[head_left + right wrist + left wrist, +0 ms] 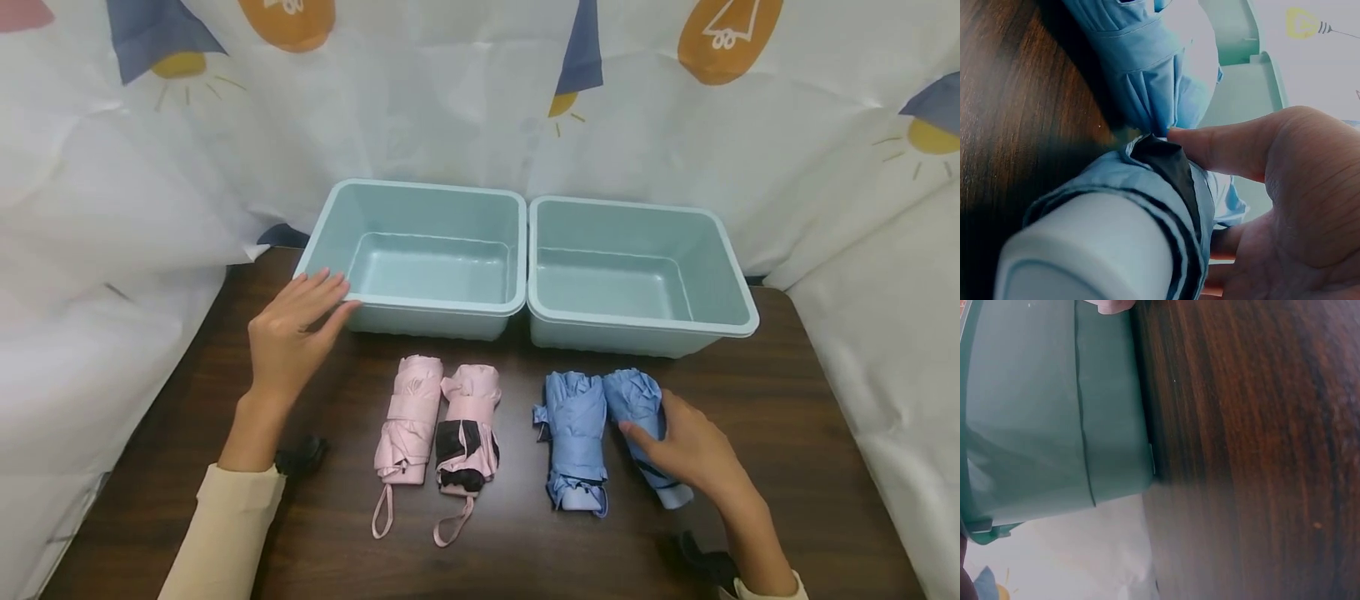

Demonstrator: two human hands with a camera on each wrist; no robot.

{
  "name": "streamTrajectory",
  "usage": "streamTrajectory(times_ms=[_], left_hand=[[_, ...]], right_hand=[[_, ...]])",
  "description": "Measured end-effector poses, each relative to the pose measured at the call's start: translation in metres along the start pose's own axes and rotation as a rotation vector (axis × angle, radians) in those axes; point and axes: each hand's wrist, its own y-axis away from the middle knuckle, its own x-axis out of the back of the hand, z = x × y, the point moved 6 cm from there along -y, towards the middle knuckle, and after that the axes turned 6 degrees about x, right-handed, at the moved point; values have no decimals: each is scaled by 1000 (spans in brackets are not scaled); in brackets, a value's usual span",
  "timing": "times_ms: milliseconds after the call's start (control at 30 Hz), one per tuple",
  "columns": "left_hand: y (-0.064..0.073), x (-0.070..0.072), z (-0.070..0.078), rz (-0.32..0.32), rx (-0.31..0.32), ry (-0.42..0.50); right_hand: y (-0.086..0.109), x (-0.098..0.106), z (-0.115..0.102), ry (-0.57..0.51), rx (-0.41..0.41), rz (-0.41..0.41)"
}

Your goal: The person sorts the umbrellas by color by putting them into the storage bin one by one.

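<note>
My right hand grips the rightmost blue folded umbrella, thumb on one side and fingers on the other. In the right wrist view its pale handle end points toward the camera. Just left of it lies a second blue folded umbrella, strapped round its middle. My left hand is at the front left corner of the left light-blue bin, fingers extended over the rim and holding nothing. Two pink folded umbrellas, one plain and one showing black patches, lie between the hands, wrist loops toward me.
Beside the left bin stands a matching right bin, their rims nearly meeting. Both rest at the back of the dark wooden table. A white patterned curtain hangs behind and at both sides.
</note>
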Motion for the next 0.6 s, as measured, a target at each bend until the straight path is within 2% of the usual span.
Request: streamTrajectory(times_ms=[400, 600], left_hand=[[1, 3, 1, -9, 15, 10], [-1, 1, 1, -21, 19, 13]], right_hand=[[3, 8, -3, -4, 17, 34], [4, 12, -3, 9, 1, 46]])
